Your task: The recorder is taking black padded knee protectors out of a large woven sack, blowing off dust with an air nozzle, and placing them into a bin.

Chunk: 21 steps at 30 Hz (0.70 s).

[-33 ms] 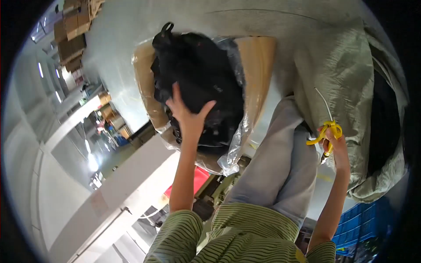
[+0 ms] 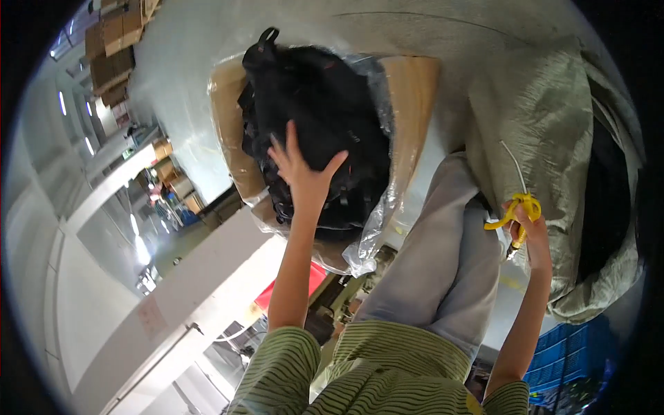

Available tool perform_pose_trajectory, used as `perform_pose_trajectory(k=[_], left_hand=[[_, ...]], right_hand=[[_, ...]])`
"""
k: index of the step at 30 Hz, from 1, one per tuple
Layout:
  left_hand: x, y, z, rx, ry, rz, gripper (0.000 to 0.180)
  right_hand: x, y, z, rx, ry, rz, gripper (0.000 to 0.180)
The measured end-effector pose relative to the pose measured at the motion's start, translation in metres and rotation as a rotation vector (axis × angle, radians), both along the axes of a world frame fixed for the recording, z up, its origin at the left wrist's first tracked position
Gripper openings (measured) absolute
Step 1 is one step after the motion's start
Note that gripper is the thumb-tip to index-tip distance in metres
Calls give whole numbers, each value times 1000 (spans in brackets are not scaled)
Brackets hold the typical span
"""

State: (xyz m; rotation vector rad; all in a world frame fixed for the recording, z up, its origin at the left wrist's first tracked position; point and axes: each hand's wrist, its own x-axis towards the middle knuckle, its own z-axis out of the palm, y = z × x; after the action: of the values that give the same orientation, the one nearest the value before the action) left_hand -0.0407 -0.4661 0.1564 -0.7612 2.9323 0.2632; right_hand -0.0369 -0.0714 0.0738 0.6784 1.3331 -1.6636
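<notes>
A black backpack [image 2: 332, 104] with a loop handle fills the top of a cardboard box [image 2: 415, 90] lined with clear plastic [image 2: 370, 252]. My left hand [image 2: 304, 173] is over the backpack's near side, fingers spread and nothing in its grip; whether the palm presses on the fabric I cannot tell. At the right, beside my thigh, my right hand [image 2: 529, 225] is closed round a yellow air blow gun [image 2: 523, 204]. Its thin bent nozzle points away from me, and a metal fitting shows below my fingers.
A large greyish woven sack [image 2: 529, 138] with dark contents stands at the right. Below it is a blue plastic crate [image 2: 564, 349]. A white worktop [image 2: 207, 277] with a red item [image 2: 294, 285] lies on the left, and stacked cartons [image 2: 114, 52] are far left.
My left hand has shifted slightly to the right over the backpack, fingers still spread. The backpack bulges a little further right. My right hand and the blow gun are nearly unmoved.
</notes>
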Motion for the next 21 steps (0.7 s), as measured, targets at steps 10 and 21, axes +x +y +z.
perform_pose_trajectory(k=[10,21], left_hand=[[53,-191,-94,59,-11,227,62],[-7,-300,43,-1034,-623,177,36]], right_hand=[[19,-1,-23,146,-68,-2,34],[71,58,-15,205,-41,-260,36]])
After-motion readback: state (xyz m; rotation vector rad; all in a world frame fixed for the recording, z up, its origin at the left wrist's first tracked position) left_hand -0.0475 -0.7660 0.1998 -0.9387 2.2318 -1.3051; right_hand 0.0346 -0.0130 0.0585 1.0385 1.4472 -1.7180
